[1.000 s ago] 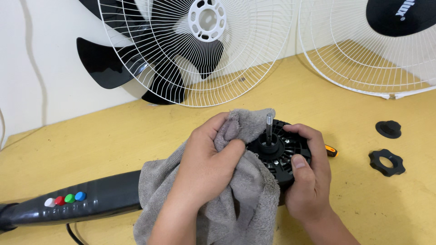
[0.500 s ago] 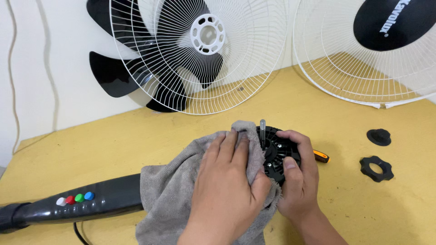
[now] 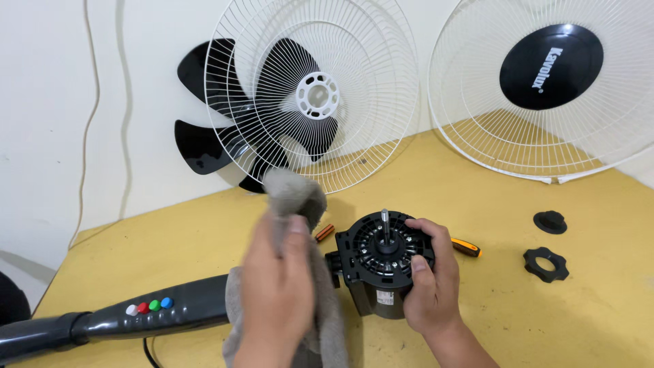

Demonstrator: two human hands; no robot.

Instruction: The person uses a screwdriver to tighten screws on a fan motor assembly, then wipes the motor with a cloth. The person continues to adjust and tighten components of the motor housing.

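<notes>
My left hand (image 3: pixel 276 286) grips a grey cloth (image 3: pixel 294 194) and holds it raised just left of a black fan motor (image 3: pixel 381 255). The cloth hangs down under my palm to the yellow table (image 3: pixel 490 327). My right hand (image 3: pixel 430 283) clasps the motor's right side, thumb on its front face. The motor's metal shaft (image 3: pixel 385 221) points up and is uncovered. A dark grey fan neck (image 3: pixel 146 313) with coloured buttons extends to the left from behind the cloth.
An orange-handled screwdriver (image 3: pixel 465 247) lies behind the motor. Two black plastic nuts (image 3: pixel 545 264) (image 3: pixel 550 221) rest at the right. A white fan grille (image 3: pixel 313 95) with black blades (image 3: pixel 204 136) behind it and a second grille (image 3: pixel 545 88) lean on the wall.
My left hand has lifted the cloth off the motor and moved left, uncovering the motor's face. The right hand stays on the motor.
</notes>
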